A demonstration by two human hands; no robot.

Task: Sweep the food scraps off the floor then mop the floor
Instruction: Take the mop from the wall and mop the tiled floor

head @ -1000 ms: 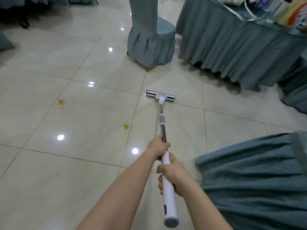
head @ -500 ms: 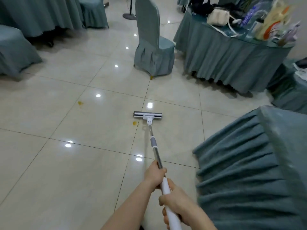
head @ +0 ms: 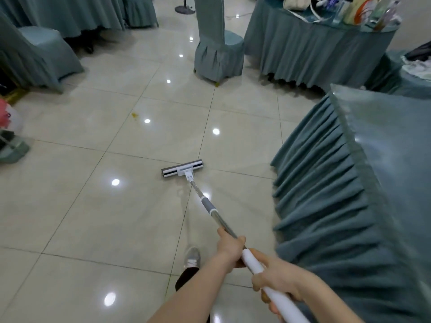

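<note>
Clearly the mopping is under way: the left hand [head: 229, 249] is wrapped round the metal part of the mop's pole, and the right hand [head: 277, 279] is curled round the white grip just behind it, so both are clamped on the mop [head: 211, 209]. The mop head [head: 182, 169] lies flat on the glossy tiled floor [head: 81, 206], angled a little, close to a grout line and well apart from the yellow scrap [head: 134, 115] further out to the left. A 2nd yellow bit [head: 217, 84] sits at the foot of the covered chair [head: 218, 45], touching or nearly touching its skirt; I cannot tell which. To do this stroke well, I would keep the head pressed flat so its whole strip wipes the tile, work in overlapping lanes, and steer clear of the pleated cloth of the near surface [head: 349, 206] on the right, which hangs to the floor and could be caught or wetted. Those 2 scraps look solid enough that mopping may smear them, so sweeping them up 1st seems wiser. The person's shoe [head: 192, 257] stands just behind the wiped patch.
</note>
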